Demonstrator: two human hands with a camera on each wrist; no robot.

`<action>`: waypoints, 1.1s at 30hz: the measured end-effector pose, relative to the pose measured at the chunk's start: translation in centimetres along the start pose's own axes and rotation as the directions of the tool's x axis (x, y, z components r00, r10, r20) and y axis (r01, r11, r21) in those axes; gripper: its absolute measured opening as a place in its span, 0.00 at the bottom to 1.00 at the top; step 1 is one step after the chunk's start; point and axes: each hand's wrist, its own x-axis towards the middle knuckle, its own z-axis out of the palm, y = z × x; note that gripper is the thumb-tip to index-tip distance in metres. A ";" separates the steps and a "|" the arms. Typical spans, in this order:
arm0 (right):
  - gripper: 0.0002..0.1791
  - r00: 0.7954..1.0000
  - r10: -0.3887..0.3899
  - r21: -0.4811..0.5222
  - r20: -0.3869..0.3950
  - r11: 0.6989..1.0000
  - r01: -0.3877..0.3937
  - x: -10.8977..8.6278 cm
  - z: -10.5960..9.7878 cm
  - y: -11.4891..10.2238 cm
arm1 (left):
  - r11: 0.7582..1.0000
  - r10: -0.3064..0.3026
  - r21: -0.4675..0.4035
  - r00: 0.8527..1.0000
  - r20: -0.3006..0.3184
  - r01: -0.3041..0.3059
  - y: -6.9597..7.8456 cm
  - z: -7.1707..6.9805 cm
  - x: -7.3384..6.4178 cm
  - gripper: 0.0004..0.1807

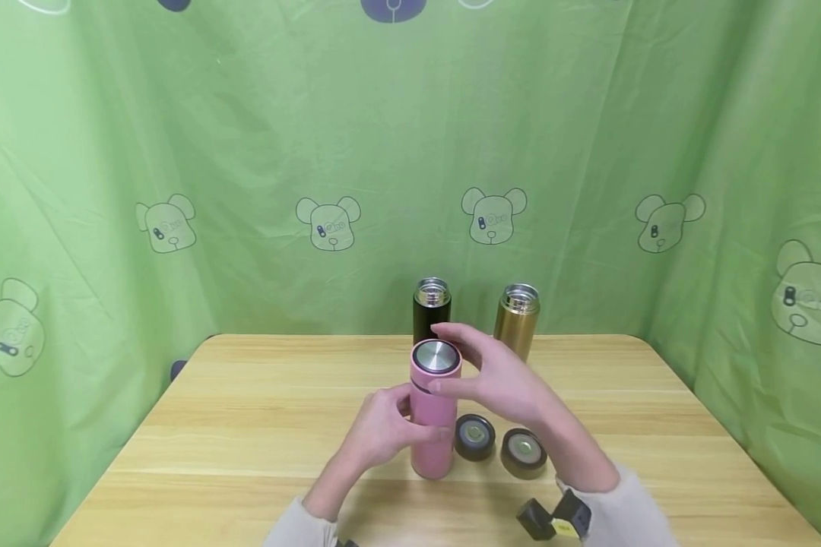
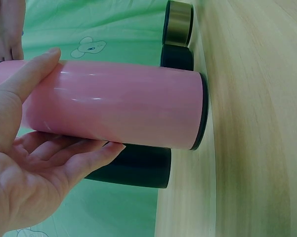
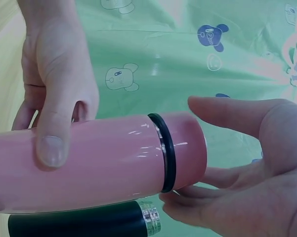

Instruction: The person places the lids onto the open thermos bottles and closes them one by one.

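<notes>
A pink thermos flask (image 1: 433,425) stands upright on the table, its pink lid with a steel top (image 1: 437,355) in place. My left hand (image 1: 385,427) grips the body, thumb on the near side and fingers round the far side. Around the lid (image 3: 190,148), my right hand (image 1: 502,380) is spread loosely. In the right wrist view its thumb is a little apart from the lid, while its fingers are close under the rim; whether they touch cannot be told. A black band (image 3: 163,153) runs between lid and body.
Behind stand a black flask (image 1: 431,311) and a gold flask (image 1: 518,319), both with bare steel mouths. Two loose lids, one dark (image 1: 475,437) and one brownish (image 1: 523,453), lie inside up to the right of the pink flask. A green curtain (image 1: 383,114) surrounds the wooden table (image 1: 280,425).
</notes>
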 end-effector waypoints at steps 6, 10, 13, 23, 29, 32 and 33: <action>0.40 0.999 -0.008 0.056 0.043 0.998 0.006 0.0 -0.3 0.0 | 1.000 -0.007 -0.019 1.000 0.002 0.007 -0.2 0.1 0.1 0.30; 0.38 1.000 0.006 0.058 0.020 0.998 -0.007 0.1 -0.2 0.3 | 1.000 -0.008 -0.013 1.000 0.000 0.008 -0.2 0.1 0.1 0.30; 0.38 1.000 0.021 0.036 -0.012 0.999 -0.020 0.1 -0.1 0.5 | 1.000 -0.005 -0.003 1.000 -0.001 0.005 -0.2 0.1 0.1 0.30; 0.39 0.991 0.079 -0.025 -0.112 0.996 -0.083 0.2 0.7 0.7 | 1.000 0.012 0.022 1.000 -0.003 -0.012 0.0 0.0 0.1 0.29; 0.38 0.988 0.072 -0.045 -0.137 0.996 -0.079 0.3 1.0 0.9 | 0.999 0.032 0.031 0.999 -0.011 -0.031 -0.1 0.1 0.1 0.27; 0.39 0.988 0.067 -0.052 -0.139 0.996 -0.075 0.3 1.0 0.9 | 0.999 0.029 0.031 1.000 -0.012 -0.028 0.0 0.0 0.1 0.27; 0.39 0.988 0.065 -0.057 -0.139 0.996 -0.073 0.3 1.0 0.8 | 0.999 0.028 0.032 1.000 -0.012 -0.027 0.0 0.0 0.1 0.28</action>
